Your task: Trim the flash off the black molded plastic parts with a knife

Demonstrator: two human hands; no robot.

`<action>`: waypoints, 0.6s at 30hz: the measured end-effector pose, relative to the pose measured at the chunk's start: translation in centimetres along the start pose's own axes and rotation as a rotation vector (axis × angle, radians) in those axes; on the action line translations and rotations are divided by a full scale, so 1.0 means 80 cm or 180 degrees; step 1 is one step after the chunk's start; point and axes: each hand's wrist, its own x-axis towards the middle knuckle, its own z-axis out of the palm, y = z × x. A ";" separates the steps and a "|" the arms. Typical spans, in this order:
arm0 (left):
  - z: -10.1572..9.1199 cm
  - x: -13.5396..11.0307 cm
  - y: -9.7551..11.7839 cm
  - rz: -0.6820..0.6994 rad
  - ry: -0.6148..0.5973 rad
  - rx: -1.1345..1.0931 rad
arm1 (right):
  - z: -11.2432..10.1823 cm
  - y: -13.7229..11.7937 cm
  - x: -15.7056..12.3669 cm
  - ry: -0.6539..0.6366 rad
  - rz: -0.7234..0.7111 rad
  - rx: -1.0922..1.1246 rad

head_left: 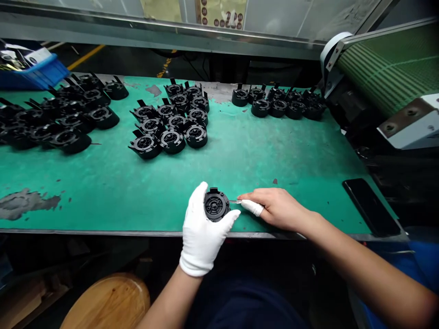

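Note:
My left hand (202, 228), in a white glove, grips a round black plastic part (216, 204) near the front edge of the green table. The part's ribbed face is turned up towards me, and a short tab sticks out at its far side. To the right, my right hand (274, 206) is bare except for a white cover on the thumb. Its thumb and forefinger pinch a thin metal blade (234, 201), whose tip reaches the right rim of the part. Whether the tip touches the rim I cannot tell. Most of the blade's grip end is hidden by the fingers.
Similar black parts stand in groups at the left (72, 139), the middle (172, 140) and the back right (261, 108) of the green table (240, 155). A phone (370, 205) lies at right. A blue bin (37, 75), a green conveyor (391, 68) and a wooden stool (109, 301) surround it.

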 end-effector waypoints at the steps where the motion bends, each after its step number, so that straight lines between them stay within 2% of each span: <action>1: 0.003 0.001 -0.002 -0.0027 0.0025 -0.0001 | -0.005 0.001 0.004 -0.0068 -0.0025 -0.0128; 5: 0.005 0.004 -0.005 -0.0027 0.0129 0.0067 | -0.019 -0.003 0.016 -0.0255 -0.0072 -0.0535; 9: 0.003 0.007 -0.002 -0.0020 0.0118 0.0087 | -0.023 0.000 0.024 -0.0274 -0.0121 -0.0878; 14: 0.003 0.008 -0.001 -0.0072 0.0113 0.0048 | -0.033 0.027 0.025 0.0083 0.0676 -0.1309; 15: 0.003 0.008 -0.001 -0.0076 0.0102 0.0036 | -0.034 0.029 0.022 0.0107 0.0625 -0.1192; 18: 0.004 0.007 -0.002 -0.0049 0.0081 -0.0003 | -0.032 0.020 0.015 -0.0071 0.0040 -0.0713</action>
